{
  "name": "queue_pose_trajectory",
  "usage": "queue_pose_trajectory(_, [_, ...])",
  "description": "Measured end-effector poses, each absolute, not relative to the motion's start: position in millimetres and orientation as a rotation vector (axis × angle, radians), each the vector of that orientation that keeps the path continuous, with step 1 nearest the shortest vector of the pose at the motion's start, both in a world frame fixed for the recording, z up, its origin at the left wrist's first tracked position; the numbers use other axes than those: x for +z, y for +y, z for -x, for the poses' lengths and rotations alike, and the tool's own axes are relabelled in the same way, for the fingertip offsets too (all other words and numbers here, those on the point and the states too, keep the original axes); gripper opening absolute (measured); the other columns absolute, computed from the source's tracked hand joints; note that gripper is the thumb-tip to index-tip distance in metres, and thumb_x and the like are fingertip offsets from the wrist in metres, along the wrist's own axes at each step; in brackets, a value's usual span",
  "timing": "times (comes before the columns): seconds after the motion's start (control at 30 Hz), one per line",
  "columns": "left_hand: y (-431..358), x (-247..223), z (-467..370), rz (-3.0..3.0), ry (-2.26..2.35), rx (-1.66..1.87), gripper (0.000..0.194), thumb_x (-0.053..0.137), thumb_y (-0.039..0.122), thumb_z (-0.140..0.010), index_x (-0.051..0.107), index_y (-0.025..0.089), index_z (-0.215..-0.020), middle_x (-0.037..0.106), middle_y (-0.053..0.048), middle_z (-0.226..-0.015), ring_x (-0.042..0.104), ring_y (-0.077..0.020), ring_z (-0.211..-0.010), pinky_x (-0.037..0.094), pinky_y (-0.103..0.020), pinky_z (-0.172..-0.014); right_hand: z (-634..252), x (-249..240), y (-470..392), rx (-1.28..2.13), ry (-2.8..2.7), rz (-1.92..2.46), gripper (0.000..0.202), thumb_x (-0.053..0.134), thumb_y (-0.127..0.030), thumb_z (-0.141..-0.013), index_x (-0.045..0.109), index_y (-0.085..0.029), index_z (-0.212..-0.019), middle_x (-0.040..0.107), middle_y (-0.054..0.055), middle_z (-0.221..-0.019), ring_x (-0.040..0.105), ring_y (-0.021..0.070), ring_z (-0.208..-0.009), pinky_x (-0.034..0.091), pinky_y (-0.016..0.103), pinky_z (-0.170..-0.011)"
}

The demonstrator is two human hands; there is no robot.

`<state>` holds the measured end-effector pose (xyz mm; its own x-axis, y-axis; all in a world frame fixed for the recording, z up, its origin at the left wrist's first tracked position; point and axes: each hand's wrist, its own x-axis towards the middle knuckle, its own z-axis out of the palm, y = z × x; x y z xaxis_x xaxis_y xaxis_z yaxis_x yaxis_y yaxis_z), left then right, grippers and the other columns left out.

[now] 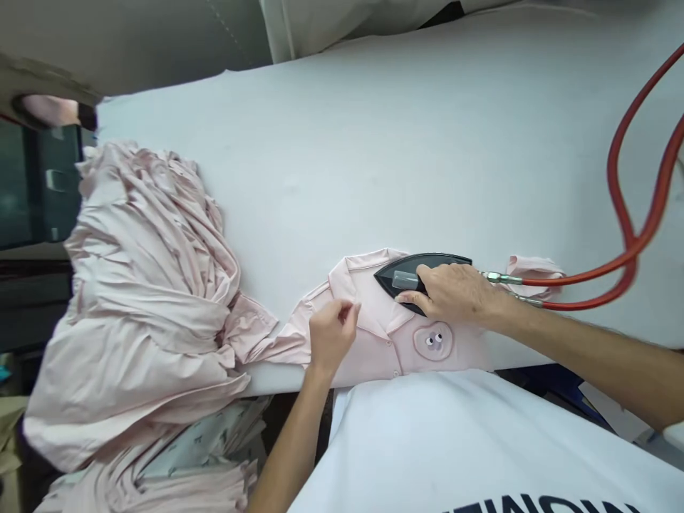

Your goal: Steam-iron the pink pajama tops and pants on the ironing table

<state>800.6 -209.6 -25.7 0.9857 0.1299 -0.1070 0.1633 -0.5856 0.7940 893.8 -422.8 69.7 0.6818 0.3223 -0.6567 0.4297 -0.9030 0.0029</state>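
A pale pink button-front shirt [368,285] with a collar lies spread at the table's near edge. It carries a round face patch [434,340] with two googly eyes. My right hand [454,288] grips a black steam iron [438,260], which rests on the collar area with its tip to the left. Over the shirt's left front, my left hand [332,331] is closed, thumb and fingers drawn together, with no cloth seen pulled up between them. One sleeve [534,269] shows beyond the iron at right; the other runs left toward a pile.
A large heap of crumpled pink garments [154,271] covers the table's left end and hangs over the edge. Red hoses [614,267] run from the iron to the right. More folded cloth [203,445] sits below the white padded table [400,149].
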Motion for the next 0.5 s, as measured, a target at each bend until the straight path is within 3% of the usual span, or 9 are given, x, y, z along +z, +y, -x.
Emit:
queue_pose_trajectory(0.23, [-222.8,-35.6,-704.0,-2.037,0.711,0.054,0.018,0.066,0.034,-0.084,0.066,0.018,-0.074,0.062,0.002,-0.062,0.055,-0.0113,-0.054,0.045,-0.023,-0.057,-858.9,90.5,-419.7,-1.212,1.048,-2.610,0.047,0.034,-0.060,-0.096,0.050,-0.018,-0.081,0.060,0.007,-0.061,0.062,0.0249,-0.058,0.025,0.029,-0.052])
queue_pose_trajectory(0.4, [-243.5,-32.7,-719.2,-2.068,0.332,0.037,0.008,0.058,0.018,-0.084,0.065,0.019,-0.081,0.066,-0.001,-0.072,0.060,-0.0113,-0.064,0.046,-0.022,-0.062,-823.7,81.7,-449.2,-1.310,0.954,-2.761,0.049,0.032,-0.064,-0.096,0.046,-0.019,-0.079,0.059,0.004,-0.063,0.059,0.0202,-0.057,0.026,0.028,-0.052])
queue_pose_trajectory(0.5, [-262.6,-35.6,-738.7,-2.253,0.097,-0.149,0.006,0.059,0.018,-0.080,0.065,0.018,-0.083,0.069,-0.005,-0.077,0.064,-0.0167,-0.070,0.046,-0.026,-0.062,-813.0,81.9,-487.2,-1.289,0.837,-2.833,0.054,0.032,-0.070,-0.094,0.046,-0.020,-0.076,0.054,0.002,-0.055,0.055,0.0187,-0.053,0.027,0.027,-0.051])
